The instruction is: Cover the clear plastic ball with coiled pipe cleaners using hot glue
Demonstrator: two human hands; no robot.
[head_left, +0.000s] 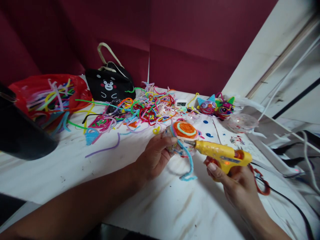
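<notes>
My left hand (158, 155) is closed round the edge of a clear, rounded plastic piece (183, 151), held above the table. An orange pipe-cleaner spiral (187, 130) with a pale green ring covers its upper face. From its side a light blue pipe cleaner (191, 163) hangs down and bends at the end. In my right hand (232, 180) is a yellow hot glue gun (222, 155), its small light glowing orange. The nozzle points left and meets the piece beside the blue pipe cleaner; whether glue is coming out I cannot tell.
A heap of coloured pipe cleaners (152, 106) lies behind my hands, beside a black bag (108, 85) and a red plastic bag (22, 90). Two decorated figures (207, 106) and another clear plastic piece (242, 123) stand at back right. A black cable (282, 195) runs along the right.
</notes>
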